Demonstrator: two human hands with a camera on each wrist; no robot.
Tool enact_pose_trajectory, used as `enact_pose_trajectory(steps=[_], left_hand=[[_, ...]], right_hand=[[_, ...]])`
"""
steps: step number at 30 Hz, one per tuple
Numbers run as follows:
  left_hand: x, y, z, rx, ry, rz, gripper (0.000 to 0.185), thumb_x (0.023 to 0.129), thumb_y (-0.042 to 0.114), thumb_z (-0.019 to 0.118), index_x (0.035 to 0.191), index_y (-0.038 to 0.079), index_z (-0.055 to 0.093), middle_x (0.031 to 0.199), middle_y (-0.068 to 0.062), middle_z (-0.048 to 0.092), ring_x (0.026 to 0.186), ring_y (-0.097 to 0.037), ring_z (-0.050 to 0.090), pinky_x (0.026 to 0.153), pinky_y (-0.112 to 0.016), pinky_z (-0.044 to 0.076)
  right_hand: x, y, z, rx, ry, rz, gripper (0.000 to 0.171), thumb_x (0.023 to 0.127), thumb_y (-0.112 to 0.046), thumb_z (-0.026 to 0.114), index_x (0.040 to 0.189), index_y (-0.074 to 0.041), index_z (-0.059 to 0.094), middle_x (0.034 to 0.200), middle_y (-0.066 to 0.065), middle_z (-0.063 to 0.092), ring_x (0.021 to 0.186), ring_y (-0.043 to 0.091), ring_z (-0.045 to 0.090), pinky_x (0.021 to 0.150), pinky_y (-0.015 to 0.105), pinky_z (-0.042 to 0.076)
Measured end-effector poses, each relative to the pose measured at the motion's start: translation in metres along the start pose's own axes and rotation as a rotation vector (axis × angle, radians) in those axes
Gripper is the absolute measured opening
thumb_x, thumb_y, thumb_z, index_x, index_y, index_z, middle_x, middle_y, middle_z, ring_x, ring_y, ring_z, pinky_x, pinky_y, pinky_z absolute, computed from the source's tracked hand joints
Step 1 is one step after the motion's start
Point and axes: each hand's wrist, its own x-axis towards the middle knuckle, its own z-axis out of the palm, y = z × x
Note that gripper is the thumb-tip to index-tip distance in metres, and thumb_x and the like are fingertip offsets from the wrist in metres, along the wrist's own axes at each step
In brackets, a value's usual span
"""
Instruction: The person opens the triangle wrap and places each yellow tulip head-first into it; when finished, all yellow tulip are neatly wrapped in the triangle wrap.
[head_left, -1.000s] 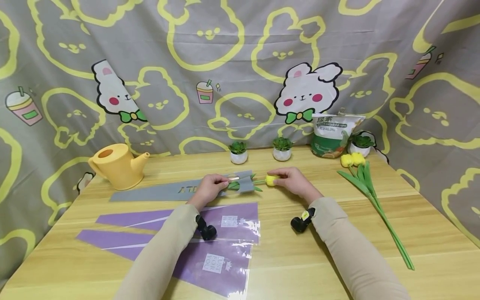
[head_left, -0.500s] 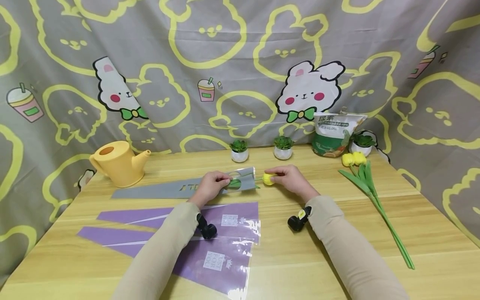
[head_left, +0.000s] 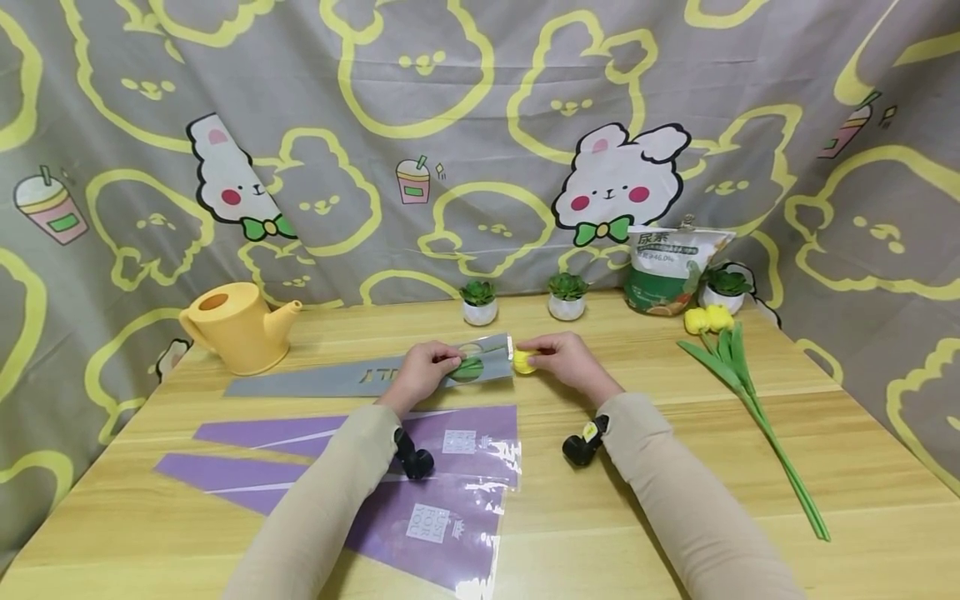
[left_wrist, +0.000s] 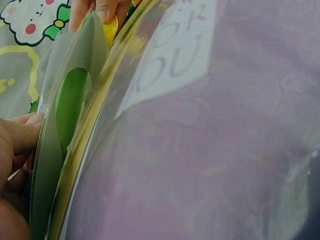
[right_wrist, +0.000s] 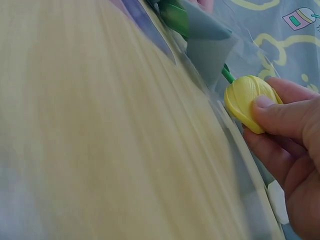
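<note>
- The tabletop fills the lower half of the frame; bare wood lies open to the right of the hands, between them and the loose tulips at the right
- Two purple sleeves lie flat at lower left centre, just below the work
- The grey sleeve lies left to right across the middle, narrow end pointing left toward the watering can, open mouth at the right
- The left hand pinches the sleeve's mouth, fingers curled on its upper layer, holding it open
- The right hand grips the yellow tulip head between thumb and fingers, just right of the mouth
- The tulip's long axis runs along the sleeve; its stem and leaf sit inside, the head just outside the edge
</note>
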Motion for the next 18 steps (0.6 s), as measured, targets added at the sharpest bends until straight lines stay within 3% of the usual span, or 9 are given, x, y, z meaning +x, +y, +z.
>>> enact_pose_trajectory(steps=[18], left_hand=[[0.002,0.001,0.000,-0.059,0.019,-0.004,0.016,0.089,0.011,0.061,0.101,0.006,0.070,0.106,-0.010,0.065,0.105,-0.025,0.057,0.092,-0.039,0.043]], right_hand=[[0.007,-0.011,0.020,0.014,0.002,0.038,0.027,0.080,-0.001,0.067,0.107,-0.001,0.067,0.113,0.017,0.064,0.108,0.029,0.058,0.093,0.038,0.045]])
